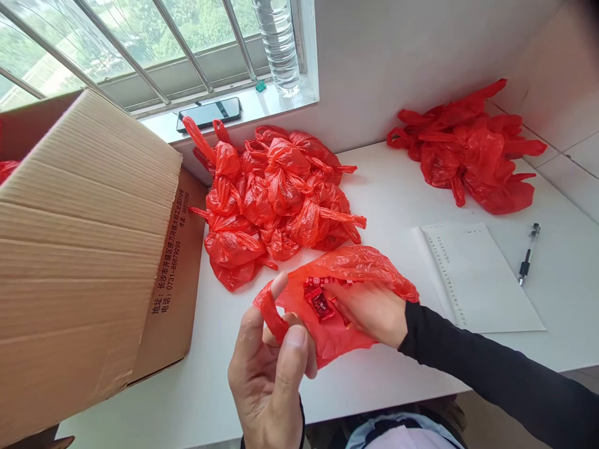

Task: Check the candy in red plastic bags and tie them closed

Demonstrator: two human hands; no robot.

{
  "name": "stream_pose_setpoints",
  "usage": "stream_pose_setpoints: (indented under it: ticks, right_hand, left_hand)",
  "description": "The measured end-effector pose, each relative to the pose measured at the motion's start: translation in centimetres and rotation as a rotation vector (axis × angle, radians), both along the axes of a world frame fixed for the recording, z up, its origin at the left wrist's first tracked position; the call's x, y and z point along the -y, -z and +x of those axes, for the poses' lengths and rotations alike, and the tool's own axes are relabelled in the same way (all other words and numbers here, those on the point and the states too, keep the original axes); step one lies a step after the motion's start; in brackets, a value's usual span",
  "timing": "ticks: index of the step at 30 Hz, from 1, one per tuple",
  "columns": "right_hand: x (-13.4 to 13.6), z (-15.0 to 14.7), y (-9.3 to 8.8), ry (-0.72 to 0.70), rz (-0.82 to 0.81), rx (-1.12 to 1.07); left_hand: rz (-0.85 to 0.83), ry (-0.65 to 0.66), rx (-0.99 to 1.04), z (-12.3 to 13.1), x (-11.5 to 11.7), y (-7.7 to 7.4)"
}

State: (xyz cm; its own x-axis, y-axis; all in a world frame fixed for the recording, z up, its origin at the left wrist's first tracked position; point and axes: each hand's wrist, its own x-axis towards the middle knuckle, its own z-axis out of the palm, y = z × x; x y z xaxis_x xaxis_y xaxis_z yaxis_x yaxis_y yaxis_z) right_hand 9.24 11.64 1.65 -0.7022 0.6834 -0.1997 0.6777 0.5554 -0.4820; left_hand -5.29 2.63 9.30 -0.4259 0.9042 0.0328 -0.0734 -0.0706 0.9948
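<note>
A thin red plastic bag (337, 352) lies spread on the white table, its mouth turned toward me. One of its handles loops over the index finger of my left hand (274, 374), and the other fingers curl in around the plastic. My right hand (374, 308) reaches into the bag from the right; its fingertips are hidden and slightly blurred. Beside those fingers, small red-wrapped candies (321, 304) rest inside the bag.
Behind are several knotted red bags (281, 193) in a heap. A cardboard box (84, 249) stands at left, more red bags (477, 149) lie back right. A notebook (491, 280) and pen (528, 255) are at right; a phone (210, 114) and water bottle (279, 50) occupy the sill.
</note>
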Motion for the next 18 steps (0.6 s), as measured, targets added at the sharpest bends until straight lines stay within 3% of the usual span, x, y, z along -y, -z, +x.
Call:
stream_pose_setpoints:
  ticks: [4,9,14,18]
  right_hand:
    - [-0.7,1.4,0.6,0.104,0.073,-0.024]
    - [-1.1,2.1,0.9,0.133,0.120,-0.032]
    - [-0.9,0.0,-0.2,0.086,0.110,-0.017]
    - [-0.9,-2.6,0.2,0.079,0.075,0.037]
  left_hand:
    - [0.009,-0.007,0.002,0.1,0.0,-0.1]
    - [-0.002,-0.009,-0.002,-0.1,0.3,0.0]
    - [0.004,-0.005,0.012,0.0,0.3,0.0]
    - [-0.007,0.000,0.009,0.0,0.3,-0.1]
